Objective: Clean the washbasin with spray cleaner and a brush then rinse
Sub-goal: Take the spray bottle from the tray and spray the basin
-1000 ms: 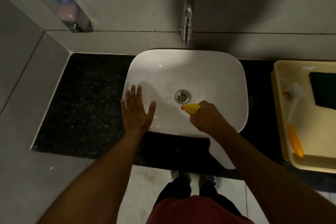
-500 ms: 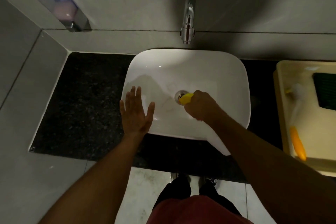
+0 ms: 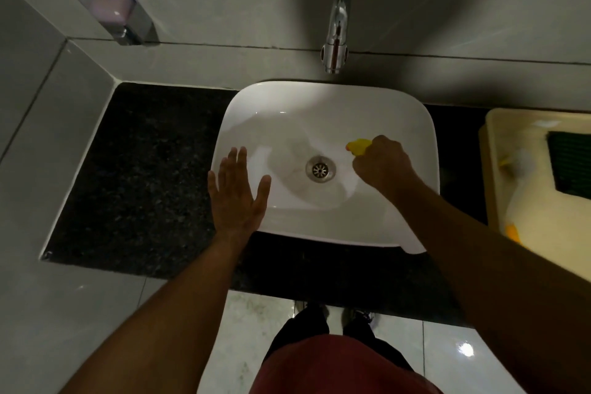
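The right hand (image 3: 382,166) has swung from the near side of the drain (image 3: 320,168), where it was a second ago, across to the far right of the bowl, and the yellow nozzle (image 3: 358,145) now pokes out just beyond its fingers, aimed toward the back left of the washbasin (image 3: 377,112). That sweep suggests the spraying step is under way and the cleaner is being spread round the bowl rather than laid in one spot; a faint dull patch left of the drain may be wet cleaner, though the dim light makes that uncertain. The right fingers are curled tight round the spray bottle (image 3: 412,245), whose white body hangs below the wrist and shows past the near rim. The left hand (image 3: 236,195) has not moved: its fingers are spread wide and flat, holding nothing, the palm resting on the near left rim with the fingertips reaching over the inner slope. The brush (image 3: 511,227) lies well to the right of the right fingers, in a cream tub (image 3: 489,150) on the dark desk (image 3: 144,169), untouched, so scrubbing and rinsing under the tap (image 3: 335,25) appear to be ahead.
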Demonstrator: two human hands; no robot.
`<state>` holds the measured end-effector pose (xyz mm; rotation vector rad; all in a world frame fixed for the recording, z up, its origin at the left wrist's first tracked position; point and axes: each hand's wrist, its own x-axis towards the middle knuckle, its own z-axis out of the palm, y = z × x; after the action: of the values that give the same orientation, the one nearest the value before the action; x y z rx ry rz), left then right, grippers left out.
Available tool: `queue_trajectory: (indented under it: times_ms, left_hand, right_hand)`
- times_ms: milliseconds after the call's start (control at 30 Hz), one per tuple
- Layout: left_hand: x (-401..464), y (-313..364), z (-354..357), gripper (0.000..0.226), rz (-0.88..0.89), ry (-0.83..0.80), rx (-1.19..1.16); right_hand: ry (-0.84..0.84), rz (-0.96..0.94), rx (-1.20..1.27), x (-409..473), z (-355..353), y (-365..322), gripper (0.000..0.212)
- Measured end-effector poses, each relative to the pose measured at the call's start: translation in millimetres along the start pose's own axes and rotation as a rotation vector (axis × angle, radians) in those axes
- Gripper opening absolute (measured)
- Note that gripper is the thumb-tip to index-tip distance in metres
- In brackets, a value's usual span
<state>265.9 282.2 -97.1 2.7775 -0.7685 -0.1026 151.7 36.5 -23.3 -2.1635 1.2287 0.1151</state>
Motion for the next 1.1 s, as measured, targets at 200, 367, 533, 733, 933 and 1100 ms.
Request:
queue_trajectory:
  times_ms: [200,367,533,733,933,1100]
  left_hand:
    - [1.3,-2.5,3.6,0.079,0.005,0.005,-0.006]
    - [0.4,-1.0,2.9,0.081,0.006,-0.004,-0.015]
    - [-1.0,0.3,-1.9,0.083,-0.002,-0.023,-0.016]
    - [-1.6,1.5,-3.2,0.082,-0.001,-0.024,0.011]
    - [-2.2,2.4,-3.8,0.083,0.017,-0.028,0.017]
    - [-2.9,3.4,-4.2,0.08,0.018,-0.041,0.013]
  right_hand:
    - [-0.04,0.031,-0.139,-1.0,-19.8,38.7,0.02]
    - [-0.113,0.053,-0.137,-12.6,-21.7,40.7,0.02]
    - [-0.385,-0.113,0.009,-29.8,-7.9,2.5,0.034]
    - [-0.212,-0.136,0.023,-23.9,16.4,-30.8,0.04]
    - [0.035,-0.036,0.09,-9.0,6.0,-24.1,0.022]
    - [-0.033,-0.004,0.114,-11.3,-8.6,-6.8,0.029]
